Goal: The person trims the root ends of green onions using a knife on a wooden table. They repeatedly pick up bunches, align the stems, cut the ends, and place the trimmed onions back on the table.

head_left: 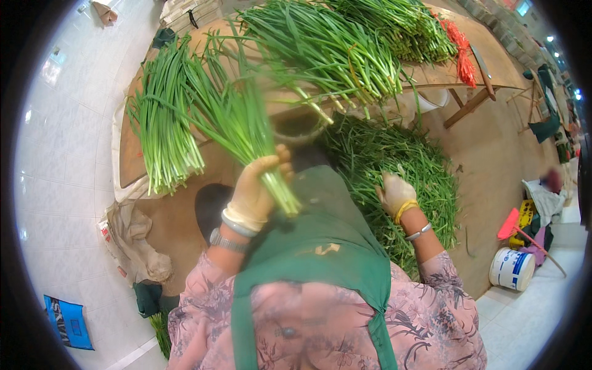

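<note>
My left hand (256, 190), in a pale glove, is closed around a bunch of garlic chives (243, 123). Its pale cut ends point down toward my green apron (327, 240), and its leaves reach up over the table edge, slightly blurred. Off to the right, my gloved right hand (398, 196) has its fingers curled over a pile of loose green leaves (425, 176). Whatever sits in those fingers is too small to make out. A sorted bundle of chives (166, 108) lies at the table's left end, and a larger heap of chives (327, 52) spreads along its middle.
Behind the heap is another chive stack (401, 28), beside red ties (459, 52) and a wooden-handled knife (484, 71) at the table's (502, 65) right. A white bucket (512, 269) and a red-headed broom (509, 224) are on the right. A crumpled sack (139, 246) lies left.
</note>
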